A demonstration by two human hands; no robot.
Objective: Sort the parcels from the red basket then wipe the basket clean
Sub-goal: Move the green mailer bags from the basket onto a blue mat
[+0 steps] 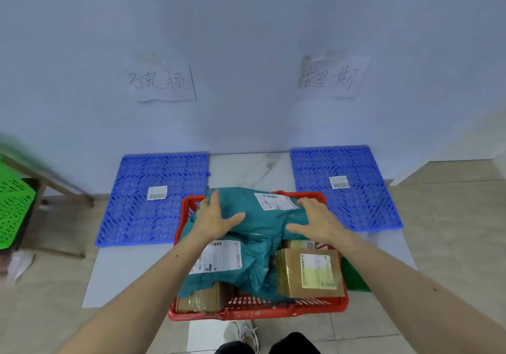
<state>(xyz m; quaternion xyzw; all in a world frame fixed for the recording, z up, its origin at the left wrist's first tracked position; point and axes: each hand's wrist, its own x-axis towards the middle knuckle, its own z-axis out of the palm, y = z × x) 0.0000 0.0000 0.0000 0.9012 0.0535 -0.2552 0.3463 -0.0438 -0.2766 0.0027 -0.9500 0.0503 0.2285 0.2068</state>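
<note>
A red basket (pixel 260 310) stands on the floor in front of me, filled with parcels. On top lies a teal plastic mailer bag (pixel 260 211) with a white label. My left hand (pixel 213 216) lies on its left side and my right hand (pixel 315 221) on its right side, fingers spread and thumbs pointing inward. Under it sits a second teal bag (pixel 232 268) with a label, a taped brown box (pixel 309 273) at the right, and another brown box (pixel 205 300) at the front left.
Two blue plastic grid mats lie by the wall, the left mat (pixel 142 216) and the right mat (pixel 353 205), each with a small label. Handwritten paper signs hang above them. A green crate (pixel 13 211) sits under a stand at left. My shoe (pixel 243 337) is below the basket.
</note>
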